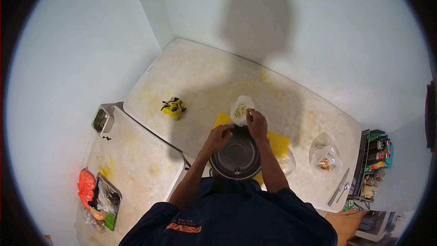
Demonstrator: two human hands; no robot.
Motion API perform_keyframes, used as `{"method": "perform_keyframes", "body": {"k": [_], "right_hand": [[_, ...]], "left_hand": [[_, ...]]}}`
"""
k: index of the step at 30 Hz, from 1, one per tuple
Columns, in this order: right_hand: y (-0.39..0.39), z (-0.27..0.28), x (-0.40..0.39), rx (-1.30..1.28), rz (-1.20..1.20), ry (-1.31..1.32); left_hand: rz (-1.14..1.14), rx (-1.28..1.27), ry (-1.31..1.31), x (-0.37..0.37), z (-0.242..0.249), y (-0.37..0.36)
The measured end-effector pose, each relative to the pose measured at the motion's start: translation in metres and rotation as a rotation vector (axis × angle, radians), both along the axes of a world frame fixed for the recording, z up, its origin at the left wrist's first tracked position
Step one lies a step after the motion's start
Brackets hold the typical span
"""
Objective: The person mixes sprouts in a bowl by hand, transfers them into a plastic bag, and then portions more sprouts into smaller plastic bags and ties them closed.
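Observation:
A dark round pan [235, 154] sits close to the body, over a yellow cutting board [278, 144]. Just beyond the pan lies a small white plastic bag [238, 117], open, with pale green cut pieces [241, 110] in it. My right hand [257, 124] is at the bag's right edge with its fingers bent together; what they grip is too small to make out. My left hand [220, 137] hovers by the pan's upper left rim, fingers curled, and whether it holds anything is hidden.
A yellow and black bundle [174, 108] lies left on the table [205, 59]. At right are a clear bag of food scraps [326, 164], a knife [338, 187] and a bottle rack [374, 155]. The left table bears a tray [118, 193], red bag [86, 188] and metal container [101, 121].

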State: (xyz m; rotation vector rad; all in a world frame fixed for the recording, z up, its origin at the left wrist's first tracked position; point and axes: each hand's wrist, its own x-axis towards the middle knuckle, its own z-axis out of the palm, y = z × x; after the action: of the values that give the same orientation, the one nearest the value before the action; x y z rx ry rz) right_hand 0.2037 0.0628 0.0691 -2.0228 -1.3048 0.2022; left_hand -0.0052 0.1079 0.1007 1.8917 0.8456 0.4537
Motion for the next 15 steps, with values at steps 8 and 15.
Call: {"method": "perform_keyframes", "body": {"k": [8,15], "right_hand": [[-0.001,0.003,0.008,-0.260,0.029,-0.111],[0.010,-0.046,0.026,0.100,-0.117,0.106]], "left_hand": [[0.032,0.306,-0.005,0.040,0.007,0.024],[0.042,0.384,-0.037,0.070,-0.023,0.045]]}}
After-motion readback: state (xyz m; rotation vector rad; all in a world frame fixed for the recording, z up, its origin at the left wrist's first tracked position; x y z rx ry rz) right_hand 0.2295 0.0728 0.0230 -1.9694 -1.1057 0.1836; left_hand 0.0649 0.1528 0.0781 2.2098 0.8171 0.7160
